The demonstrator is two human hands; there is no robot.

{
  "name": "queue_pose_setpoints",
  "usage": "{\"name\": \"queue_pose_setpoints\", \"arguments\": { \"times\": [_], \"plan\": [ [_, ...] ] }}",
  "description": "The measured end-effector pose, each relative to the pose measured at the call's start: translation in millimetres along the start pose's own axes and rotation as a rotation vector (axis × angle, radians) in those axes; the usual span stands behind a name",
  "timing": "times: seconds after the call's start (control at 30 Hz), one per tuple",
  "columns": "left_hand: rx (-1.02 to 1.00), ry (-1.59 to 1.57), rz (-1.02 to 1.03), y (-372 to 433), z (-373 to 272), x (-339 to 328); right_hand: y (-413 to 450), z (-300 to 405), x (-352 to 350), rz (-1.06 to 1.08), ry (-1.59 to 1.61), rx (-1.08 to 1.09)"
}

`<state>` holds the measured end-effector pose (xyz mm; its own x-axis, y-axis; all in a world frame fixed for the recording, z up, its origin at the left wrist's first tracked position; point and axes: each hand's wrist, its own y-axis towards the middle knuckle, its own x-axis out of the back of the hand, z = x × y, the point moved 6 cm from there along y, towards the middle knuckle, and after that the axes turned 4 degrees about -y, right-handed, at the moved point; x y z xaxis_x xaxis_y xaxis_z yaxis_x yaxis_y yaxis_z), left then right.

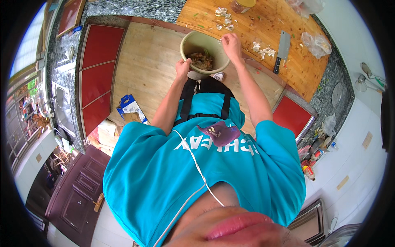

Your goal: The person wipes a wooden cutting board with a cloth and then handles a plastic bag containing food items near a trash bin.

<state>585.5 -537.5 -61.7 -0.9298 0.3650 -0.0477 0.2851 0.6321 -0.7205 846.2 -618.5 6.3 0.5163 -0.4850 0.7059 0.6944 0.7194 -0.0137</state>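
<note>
My left hand [183, 67] grips the near left rim of a pale green plastic bucket [184, 41] held beside the wooden board's edge. Dark food scraps [201, 60] lie at its bottom. My right hand [230, 43] is over the bucket's right rim, its fingers bunched together; a small whitish scrap shows by the fingertips, and whether it is held is unclear. White, papery garlic-like peelings [267, 52] lie on the board to the right of that hand, and more peelings [227, 21] lie beyond it. A cleaver [283, 46] with a black handle rests on the board.
The large wooden board [305, 66] covers part of the granite counter [327, 85]. On it stand a lidded jar [242, 5] and a clear plastic bag [318, 44]. Red cabinets [100, 46] line the left. A blue and white box [132, 108] lies on the floor.
</note>
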Motion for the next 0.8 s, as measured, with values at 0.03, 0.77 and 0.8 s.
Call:
{"name": "queue_pose_setpoints", "arguments": {
  "times": [0.03, 0.77, 0.8],
  "plan": [
    [0.006, 0.003, 0.003, 2, 2, 1, 7, 2, 1, 0.001, -0.002, -0.007],
    [-0.028, -0.086, -0.077, 7, 4, -1, 35, 28, -67, 0.382, -0.269, 0.092],
    [-0.016, -0.101, -0.08, 4, 1, -2, 18, 40, -64, 0.314, -0.256, 0.196]
  ]
}}
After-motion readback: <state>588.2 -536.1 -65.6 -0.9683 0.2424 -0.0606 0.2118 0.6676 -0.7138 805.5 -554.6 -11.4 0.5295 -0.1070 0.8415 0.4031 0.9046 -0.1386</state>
